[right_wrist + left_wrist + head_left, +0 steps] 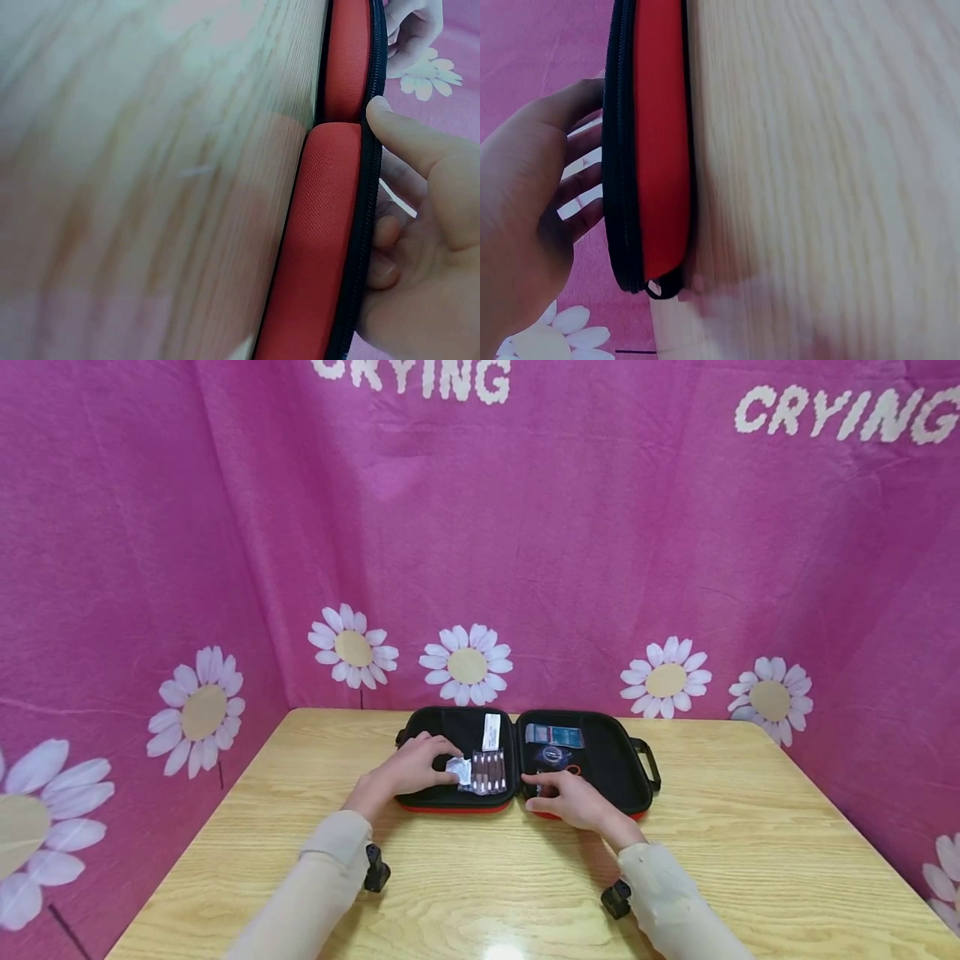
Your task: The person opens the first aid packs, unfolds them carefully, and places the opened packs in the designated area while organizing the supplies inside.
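An unfolded black-lined case [615, 768] with a red shell lies on the table. My left hand [412, 765] reaches into its left half, a small silvery packet [459, 770] between thumb and fingers. Right of that packet lies a clear bag of cotton swabs [490, 772], with a white labelled strip [491, 732] above it. My right hand [568, 797] is over the right half near the hinge, thumb at the front rim [364, 187] and fingers bent inside. Whatever lies under those fingers is mostly hidden. Beyond them are a blue-green packet [555, 736] and a dark packet [552, 756].
A black carry handle [648, 765] sticks out from the case's right side. The wooden table [495, 868] extends in front and to both sides. Behind it hangs a pink cloth [562, 552] with daisies. Each sleeve carries a black wrist camera [377, 868].
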Demonstrator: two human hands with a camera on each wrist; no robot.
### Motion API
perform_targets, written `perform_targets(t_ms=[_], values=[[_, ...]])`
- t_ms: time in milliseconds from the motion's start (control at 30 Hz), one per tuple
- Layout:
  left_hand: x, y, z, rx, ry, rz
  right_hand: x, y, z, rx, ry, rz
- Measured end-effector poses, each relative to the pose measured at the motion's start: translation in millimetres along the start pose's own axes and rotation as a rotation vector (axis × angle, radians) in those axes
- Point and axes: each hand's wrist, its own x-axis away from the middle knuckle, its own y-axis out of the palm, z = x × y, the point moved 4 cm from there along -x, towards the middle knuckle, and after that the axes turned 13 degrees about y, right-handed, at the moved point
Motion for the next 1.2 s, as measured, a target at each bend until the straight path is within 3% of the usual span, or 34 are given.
perform_targets(t_ms=[400, 733, 1200], values=[[-6.5, -0.7, 8.4, -0.064, -0.010, -0.080, -1.9, 2, -1, -0.015, 0.006, -0.009], [4.6, -7.6, -2.6, -0.079, -0.030, 0.016, -2.4, 1, -2, -0.004, -0.015, -0.003], [24.7, -17.9, -11.8, -0.110, -0.096, 0.086, -0.7, 0, 0, 0.006, 0.004, 0.010]])
